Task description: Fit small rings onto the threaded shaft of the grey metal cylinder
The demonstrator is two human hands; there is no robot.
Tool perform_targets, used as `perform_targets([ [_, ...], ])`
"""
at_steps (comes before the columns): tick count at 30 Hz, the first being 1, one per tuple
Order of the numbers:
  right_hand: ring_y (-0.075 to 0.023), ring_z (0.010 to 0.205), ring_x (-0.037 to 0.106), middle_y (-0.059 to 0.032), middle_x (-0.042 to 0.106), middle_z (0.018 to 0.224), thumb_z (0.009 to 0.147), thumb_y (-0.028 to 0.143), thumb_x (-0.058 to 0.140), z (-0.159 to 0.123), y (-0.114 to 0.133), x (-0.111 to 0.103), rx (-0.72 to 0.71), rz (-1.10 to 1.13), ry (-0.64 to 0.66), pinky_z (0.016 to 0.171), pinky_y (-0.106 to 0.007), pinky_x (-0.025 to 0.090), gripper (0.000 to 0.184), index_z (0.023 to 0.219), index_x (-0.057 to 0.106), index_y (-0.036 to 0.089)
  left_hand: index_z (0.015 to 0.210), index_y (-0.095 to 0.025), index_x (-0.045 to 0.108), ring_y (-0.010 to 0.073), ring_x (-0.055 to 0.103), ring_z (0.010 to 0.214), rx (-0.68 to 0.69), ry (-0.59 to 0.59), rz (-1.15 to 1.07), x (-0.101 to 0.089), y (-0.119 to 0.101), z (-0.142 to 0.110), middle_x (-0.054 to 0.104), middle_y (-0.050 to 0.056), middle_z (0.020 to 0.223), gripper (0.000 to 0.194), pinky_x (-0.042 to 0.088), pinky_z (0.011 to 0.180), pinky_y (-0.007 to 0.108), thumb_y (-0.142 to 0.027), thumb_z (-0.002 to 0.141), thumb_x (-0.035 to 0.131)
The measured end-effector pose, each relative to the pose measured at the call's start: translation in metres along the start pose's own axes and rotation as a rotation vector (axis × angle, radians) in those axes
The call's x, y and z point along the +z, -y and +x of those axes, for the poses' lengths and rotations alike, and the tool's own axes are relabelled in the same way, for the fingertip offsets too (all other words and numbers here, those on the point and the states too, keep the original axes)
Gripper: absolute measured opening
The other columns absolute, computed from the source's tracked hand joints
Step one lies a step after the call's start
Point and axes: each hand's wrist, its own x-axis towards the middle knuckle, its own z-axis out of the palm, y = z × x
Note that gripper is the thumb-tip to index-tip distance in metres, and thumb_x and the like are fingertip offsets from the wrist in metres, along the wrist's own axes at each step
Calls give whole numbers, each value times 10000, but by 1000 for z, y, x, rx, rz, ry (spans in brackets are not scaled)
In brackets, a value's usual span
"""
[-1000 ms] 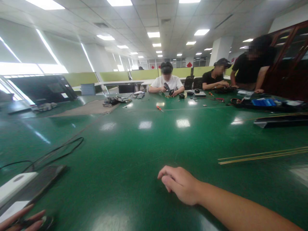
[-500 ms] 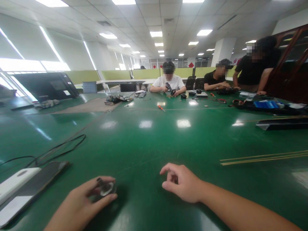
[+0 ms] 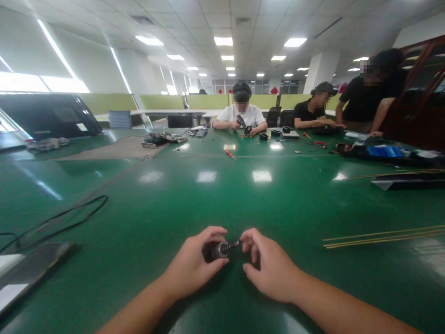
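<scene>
My left hand [image 3: 187, 266] is closed round a small dark metal cylinder with a ribbed, stepped shaft [image 3: 221, 250], low over the front of the green table [image 3: 167, 199]. Its shaft points right, and part of the body is hidden inside the fingers. Just to the right, my right hand [image 3: 273, 264] has its fingers curved, with thumb and forefinger apart. The forefinger's tip is close to the shaft's end; whether they touch I cannot tell.
Thin yellowish rods [image 3: 375, 238] lie at right, below a black angled channel [image 3: 399, 183]. At left are a black cable [image 3: 93, 211] and a dark flat slab [image 3: 41, 266]. An orange screwdriver [image 3: 229, 153] lies farther back. Several people sit or stand across the table.
My left hand has moved right and slightly up with the metal cylinder, whose shaft now points towards my right hand. My right hand has shifted slightly right. The camera view has shifted a little.
</scene>
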Motion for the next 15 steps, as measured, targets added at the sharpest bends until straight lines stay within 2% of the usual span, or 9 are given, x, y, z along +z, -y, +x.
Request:
perform_targets([
  [4,-119,683,559,45,626,944,716,97,652,-1,2,1,26,1,12,676,-275,435,511,1160,469,273,948,-218,640,166,639,791,-2,15,-4,-1,2,-5,685,-22,867,197,466,728,272,-212,776,737],
  [10,-150,705,566,43,592,815,736,119,652,-3,5,0,53,-51,21,690,-292,422,481,1170,501,260,1037,-224,665,175,642,820,71,43,-53,5,1,-3,693,0,912,248,461,752,285,-269,807,745],
  [15,-137,716,575,15,637,945,747,106,635,-2,6,0,65,22,32,695,-281,437,425,1133,536,253,1073,-223,675,186,645,870,101,80,-71,8,3,-2,698,23,952,264,467,787,296,-245,817,737],
])
